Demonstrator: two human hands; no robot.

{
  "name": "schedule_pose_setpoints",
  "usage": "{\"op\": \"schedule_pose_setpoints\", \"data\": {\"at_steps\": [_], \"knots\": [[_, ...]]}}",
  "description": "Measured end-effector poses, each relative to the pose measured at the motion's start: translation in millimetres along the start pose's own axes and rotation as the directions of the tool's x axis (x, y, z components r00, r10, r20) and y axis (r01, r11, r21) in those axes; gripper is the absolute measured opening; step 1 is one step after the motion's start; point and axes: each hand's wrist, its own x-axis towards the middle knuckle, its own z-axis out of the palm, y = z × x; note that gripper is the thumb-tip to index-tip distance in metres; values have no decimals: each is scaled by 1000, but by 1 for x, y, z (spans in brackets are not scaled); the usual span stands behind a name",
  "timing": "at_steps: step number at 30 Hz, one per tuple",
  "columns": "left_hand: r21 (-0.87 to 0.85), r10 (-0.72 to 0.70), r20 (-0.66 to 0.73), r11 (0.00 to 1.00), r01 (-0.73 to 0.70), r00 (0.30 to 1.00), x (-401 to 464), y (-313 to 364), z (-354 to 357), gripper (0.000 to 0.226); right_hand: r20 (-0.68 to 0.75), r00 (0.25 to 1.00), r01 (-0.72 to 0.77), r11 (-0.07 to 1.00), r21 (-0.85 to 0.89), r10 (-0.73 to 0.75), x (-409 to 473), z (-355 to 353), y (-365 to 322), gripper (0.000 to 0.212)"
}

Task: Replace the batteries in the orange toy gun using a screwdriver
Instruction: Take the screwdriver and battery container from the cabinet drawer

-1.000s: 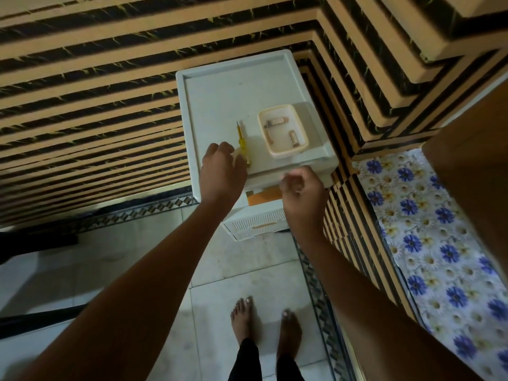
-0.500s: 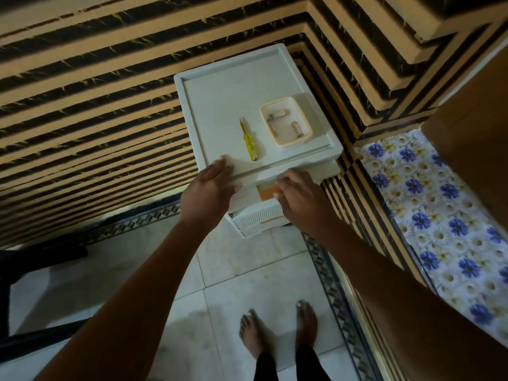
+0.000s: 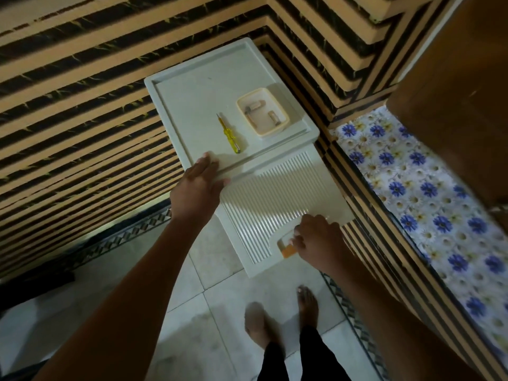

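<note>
While the left hand (image 3: 198, 185) lies flat on the cabinet (image 3: 189, 105) top's front edge, fingers together, apparently bracing it, the right hand (image 3: 316, 239) curls its fingers around the orange handle (image 3: 288, 251) of the ribbed drawer front (image 3: 277, 199); the toy gun is not visible, presumably stowed inside; screwdriver (image 3: 228, 133) and tray (image 3: 262, 112) of batteries (image 3: 254, 106) lie ready on top.

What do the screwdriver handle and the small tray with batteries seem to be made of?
The screwdriver handle looks like clear yellow plastic: it is see-through and glossy. Its thin tip seems metal, though it is too small to be sure. The small tray looks like cream plastic with a smooth, slightly shiny moulded rim and rounded corners.
</note>
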Motion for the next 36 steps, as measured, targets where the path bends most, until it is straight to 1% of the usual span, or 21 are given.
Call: {"op": "schedule_pose_setpoints", "data": {"at_steps": [2,3,6,8,11,14,16,18,20,22,23,25,26,27,28,29,30,31,33,34,36], "knots": [[-3,-3,-15,1000,3,1000,0,-2,2,49,38,999,-33,999,23,32,-3,5,0,22],[-7,-1,-22,1000,1,1000,0,-3,4,49,84,996,-41,999,28,38,0,6,-2,20],[-28,10,-49,1000,-12,999,-1,-8,9,50,273,960,-68,998,16,61,14,16,-7,23],[-36,19,-83,999,-22,996,-2,-11,12,50,389,920,-67,996,54,40,27,28,-9,27],[-22,40,-139,999,-43,989,-3,-17,18,50,463,886,-80,991,104,23,57,53,-14,33],[4,78,-168,997,-78,983,-4,-23,28,52,461,886,-127,983,134,52,86,73,-19,43],[16,106,-174,994,-105,979,-6,-27,36,54,463,883,-198,956,215,79,101,77,-22,50],[23,129,-184,992,-127,974,-7,-31,42,56,464,869,-347,879,327,171,111,83,-25,52],[23,144,-199,990,-142,969,-8,-33,46,58,431,845,-499,756,424,317,119,91,-33,57],[26,147,-203,989,-145,968,-8,-35,47,58,376,799,-602,617,508,470,124,104,-40,72],[32,148,-207,989,-144,967,-8,-35,47,59,365,776,-625,547,557,514,128,106,-46,83],[37,152,-213,988,-147,965,-8,-36,48,58,384,748,-646,461,608,542,137,100,-64,112],[38,155,-213,988,-151,965,-8,-37,49,58,403,730,-664,434,609,552,143,97,-73,130],[39,156,-214,988,-151,964,-8,-37,49,58,419,714,-677,402,616,561,149,94,-79,143],[41,156,-217,988,-150,964,-8,-37,49,57,431,701,-681,352,642,569,154,94,-84,148],[43,156,-221,988,-150,963,-8,-37,49,57,435,692,-674,299,676,576,159,97,-86,146],[43,157,-222,988,-151,962,-8,-38,50,58,428,685,-669,276,690,590,163,100,-90,145],[42,158,-221,987,-153,962,-7,-39,50,59,412,676,-670,276,690,611,165,102,-91,148],[38,162,-206,987,-158,965,-7,-39,49,63,381,666,-676,301,673,642,164,106,-92,162],[38,165,-196,986,-160,967,-8,-40,49,67,363,660,-676,311,668,657,162,109,-92,163],[42,181,-187,983,-176,965,-9,-42,48,76,308,663,-642,307,702,682,160,117,-90,157]]}}
